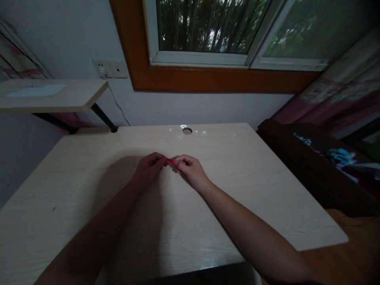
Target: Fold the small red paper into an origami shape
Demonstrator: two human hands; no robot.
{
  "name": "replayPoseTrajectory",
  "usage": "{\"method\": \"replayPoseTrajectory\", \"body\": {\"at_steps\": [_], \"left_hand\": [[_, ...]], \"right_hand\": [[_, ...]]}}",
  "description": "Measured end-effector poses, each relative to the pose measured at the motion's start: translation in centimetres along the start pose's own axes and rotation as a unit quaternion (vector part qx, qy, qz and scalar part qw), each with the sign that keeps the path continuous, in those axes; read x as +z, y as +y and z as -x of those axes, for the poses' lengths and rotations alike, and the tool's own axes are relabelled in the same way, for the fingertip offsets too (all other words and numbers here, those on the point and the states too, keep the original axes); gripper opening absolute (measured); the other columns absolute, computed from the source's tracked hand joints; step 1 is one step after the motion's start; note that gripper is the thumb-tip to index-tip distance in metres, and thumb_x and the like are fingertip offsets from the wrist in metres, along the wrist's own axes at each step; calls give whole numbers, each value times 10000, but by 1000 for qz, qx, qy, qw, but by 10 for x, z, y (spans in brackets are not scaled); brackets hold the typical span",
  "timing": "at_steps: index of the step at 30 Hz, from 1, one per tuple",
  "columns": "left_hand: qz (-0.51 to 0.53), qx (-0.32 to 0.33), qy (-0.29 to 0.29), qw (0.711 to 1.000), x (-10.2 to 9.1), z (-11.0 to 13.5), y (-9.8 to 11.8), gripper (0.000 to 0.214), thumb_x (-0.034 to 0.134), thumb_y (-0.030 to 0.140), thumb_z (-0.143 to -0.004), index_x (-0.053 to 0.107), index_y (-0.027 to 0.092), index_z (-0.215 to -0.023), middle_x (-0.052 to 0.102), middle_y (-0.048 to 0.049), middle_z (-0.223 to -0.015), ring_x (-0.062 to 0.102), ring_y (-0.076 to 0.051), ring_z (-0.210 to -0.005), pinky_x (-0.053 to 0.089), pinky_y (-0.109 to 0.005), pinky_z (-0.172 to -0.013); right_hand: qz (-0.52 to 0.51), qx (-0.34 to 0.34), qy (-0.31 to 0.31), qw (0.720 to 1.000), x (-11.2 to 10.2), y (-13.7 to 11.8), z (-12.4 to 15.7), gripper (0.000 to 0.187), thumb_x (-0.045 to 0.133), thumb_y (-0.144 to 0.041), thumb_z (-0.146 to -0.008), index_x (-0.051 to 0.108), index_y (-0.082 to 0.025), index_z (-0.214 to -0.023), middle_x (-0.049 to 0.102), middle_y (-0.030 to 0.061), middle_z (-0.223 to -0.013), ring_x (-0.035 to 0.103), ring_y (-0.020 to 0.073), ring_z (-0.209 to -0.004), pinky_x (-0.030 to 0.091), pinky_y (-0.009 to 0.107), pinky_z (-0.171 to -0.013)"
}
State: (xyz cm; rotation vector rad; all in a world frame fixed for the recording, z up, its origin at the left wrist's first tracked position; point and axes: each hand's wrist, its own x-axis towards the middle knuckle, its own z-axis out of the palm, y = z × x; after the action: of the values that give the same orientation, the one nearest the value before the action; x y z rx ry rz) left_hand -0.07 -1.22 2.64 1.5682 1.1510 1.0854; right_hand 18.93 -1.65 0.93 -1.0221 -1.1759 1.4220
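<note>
A small, thin red strip (170,160) spans the short gap between my two hands, just above the middle of the pale wooden table (237,158). My left hand (151,166) pinches its left end between thumb and fingers. At the other end, my right hand (191,169) grips it with thumb and forefinger. Most of the strip is covered by the fingertips, and its exact kind is too small to make out.
A round cable hole (187,131) lies near the table's back edge. On the left a raised shelf (53,103) stands on black legs, with a paper sheet (37,90) on top. Behind are a wall socket (109,69) and a window (204,27); dark furniture (314,166) stands at right.
</note>
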Motion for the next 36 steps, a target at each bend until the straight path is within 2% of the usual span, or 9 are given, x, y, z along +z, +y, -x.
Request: {"method": "replayPoseTrajectory", "body": {"at_steps": [4,8,31,36], "left_hand": [[11,-5,-16,1000,0,-1,-4,236,700,393,-821,713,177,-916,728,-41,-835,653,-159,-758,522,-273,-727],[-6,0,-22,1000,-2,-2,-8,225,694,373,-820,735,188,-941,737,-44,-862,670,-169,-789,532,-282,-746],[42,19,-7,999,-2,-3,-5,130,744,298,-786,739,185,-850,733,-24,-783,673,-152,-717,547,-268,-700],[41,16,-7,999,-2,-2,-4,133,740,303,-793,747,189,-860,734,-23,-791,675,-152,-724,543,-266,-706]], "right_hand": [[-19,-1,-14,1000,1,-4,1,160,737,-318,-732,713,-167,-778,636,-7,-609,546,118,-580,432,275,-627],[-24,0,-24,999,0,-3,1,207,754,-365,-746,719,-166,-792,655,6,-632,561,121,-594,452,279,-640],[-32,-6,-45,998,-2,-1,0,152,766,-312,-741,729,-171,-784,667,-4,-632,567,112,-588,436,267,-627],[-35,4,-42,998,-1,-2,0,186,783,-343,-737,728,-170,-777,672,1,-633,565,112,-579,446,271,-619]]}}
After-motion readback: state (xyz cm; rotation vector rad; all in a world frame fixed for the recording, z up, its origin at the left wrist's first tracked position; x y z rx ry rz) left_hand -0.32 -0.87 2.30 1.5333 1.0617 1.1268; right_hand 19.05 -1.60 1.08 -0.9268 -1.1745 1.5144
